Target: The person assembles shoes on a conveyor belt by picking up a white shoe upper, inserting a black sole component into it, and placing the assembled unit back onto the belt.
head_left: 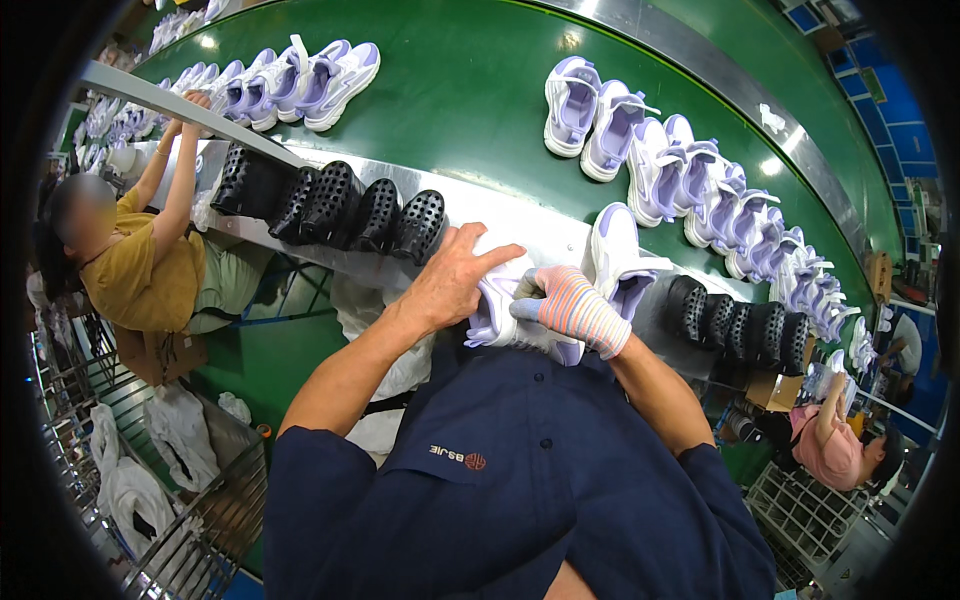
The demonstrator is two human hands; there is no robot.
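A white and lavender sneaker is between my hands, close to my body. My bare left hand grips its left side, thumb and forefinger spread apart over the upper. On its right side, my right hand, in a striped knit glove, is closed around the shoe with its fingers at the opening. My palms and fingers hide part of the sneaker. Just right of the glove, a second white and lavender sneaker rests on the metal ledge, its strap sticking out.
Black perforated shoe-shaped pieces line the ledge on the left, and more on the right. Rows of sneakers stand on the green conveyor. Co-workers sit left and right. A wire cart is at lower left.
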